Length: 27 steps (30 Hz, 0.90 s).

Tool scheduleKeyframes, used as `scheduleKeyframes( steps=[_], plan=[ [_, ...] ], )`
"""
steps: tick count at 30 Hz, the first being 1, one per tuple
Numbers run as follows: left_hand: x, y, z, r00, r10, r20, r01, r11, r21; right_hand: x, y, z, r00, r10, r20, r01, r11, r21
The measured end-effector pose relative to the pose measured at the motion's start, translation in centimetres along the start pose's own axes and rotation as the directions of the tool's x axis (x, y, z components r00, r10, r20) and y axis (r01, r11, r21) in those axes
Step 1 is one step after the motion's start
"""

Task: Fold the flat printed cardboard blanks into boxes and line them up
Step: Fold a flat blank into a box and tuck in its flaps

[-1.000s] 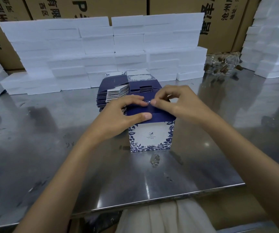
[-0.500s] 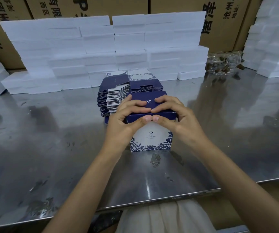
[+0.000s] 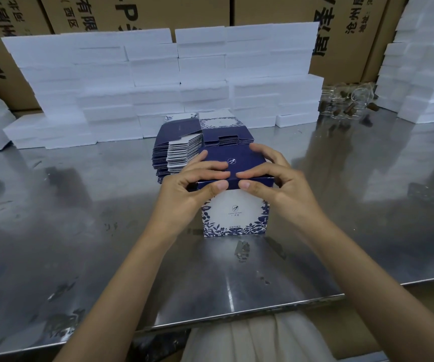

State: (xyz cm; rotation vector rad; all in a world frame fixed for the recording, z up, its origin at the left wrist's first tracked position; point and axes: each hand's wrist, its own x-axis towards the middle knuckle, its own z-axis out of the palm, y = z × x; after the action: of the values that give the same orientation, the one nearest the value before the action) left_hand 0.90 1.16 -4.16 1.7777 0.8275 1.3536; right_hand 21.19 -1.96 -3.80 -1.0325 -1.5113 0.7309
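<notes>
A folded box (image 3: 235, 212), white with blue flower print and a dark blue lid, stands upright on the steel table (image 3: 80, 231). My left hand (image 3: 189, 189) grips the lid's left front corner, fingers on top and thumb on the lid's front lip. My right hand (image 3: 276, 184) grips the right front corner the same way. The two thumbs nearly meet at the middle of the lip. Directly behind the box lies a stack of flat blue printed blanks (image 3: 184, 145), partly hidden by my hands and the box.
A wall of white foam blocks (image 3: 158, 82) runs along the table's back, with more foam at far left and far right (image 3: 425, 74). Small glass bottles with corks (image 3: 346, 103) lie at back right. Brown cartons (image 3: 341, 27) stand behind. The table's front edge (image 3: 236, 317) is near my body.
The lid flap has been folded down and closed over the box. My hands moved from pinching the flap on top to pressing its front lip down at both corners.
</notes>
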Motion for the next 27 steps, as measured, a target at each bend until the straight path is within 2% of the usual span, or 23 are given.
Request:
scheduleKeyframes(
  steps=[2, 4, 7, 11, 14, 20, 25, 26, 27],
  plan=[
    [-0.1, -0.1, -0.6, 0.999, -0.051, 0.007, 0.052, 0.99, -0.13, -0.1, 0.1, -0.2, 1.0, 0.021, 0.002, -0.021, 0.998, 0.053],
    [-0.5, 0.0, -0.6, 0.992, -0.118, -0.051, 0.099, 0.954, -0.285, -0.4, 0.3, -0.1, 0.999, 0.034, 0.003, -0.034, 0.995, 0.098],
    [-0.8, -0.1, -0.1, 0.983, -0.138, -0.117, 0.092, 0.939, -0.332, -0.4, 0.3, 0.0, 0.998, 0.052, -0.033, -0.046, 0.987, 0.156],
    [-0.5, 0.1, -0.4, 0.985, -0.153, -0.078, 0.118, 0.933, -0.341, 0.0, 0.1, -0.3, 0.995, 0.104, -0.012, -0.1, 0.977, 0.188],
    [-0.3, 0.3, -0.9, 0.975, -0.218, -0.046, 0.197, 0.939, -0.281, -0.1, 0.0, -0.5, 0.996, 0.093, 0.003, -0.092, 0.977, 0.191],
    [0.0, 1.6, -1.6, 0.961, -0.275, 0.015, 0.272, 0.939, -0.211, -0.4, 0.2, -1.7, 0.995, 0.103, 0.001, -0.098, 0.944, 0.314],
    [0.5, 2.5, 0.1, 0.949, -0.313, 0.04, 0.316, 0.943, -0.106, -1.3, 0.1, -2.8, 0.987, 0.106, -0.12, -0.067, 0.954, 0.293],
    [0.6, 2.6, 0.7, 0.949, -0.314, 0.043, 0.316, 0.944, -0.095, -1.6, 0.1, -3.0, 0.98, 0.101, -0.171, -0.057, 0.967, 0.248],
    [0.7, 2.7, 1.5, 0.95, -0.308, 0.052, 0.312, 0.946, -0.089, -1.9, 0.2, -3.2, 0.963, 0.057, -0.263, -0.025, 0.992, 0.125]
  ],
)
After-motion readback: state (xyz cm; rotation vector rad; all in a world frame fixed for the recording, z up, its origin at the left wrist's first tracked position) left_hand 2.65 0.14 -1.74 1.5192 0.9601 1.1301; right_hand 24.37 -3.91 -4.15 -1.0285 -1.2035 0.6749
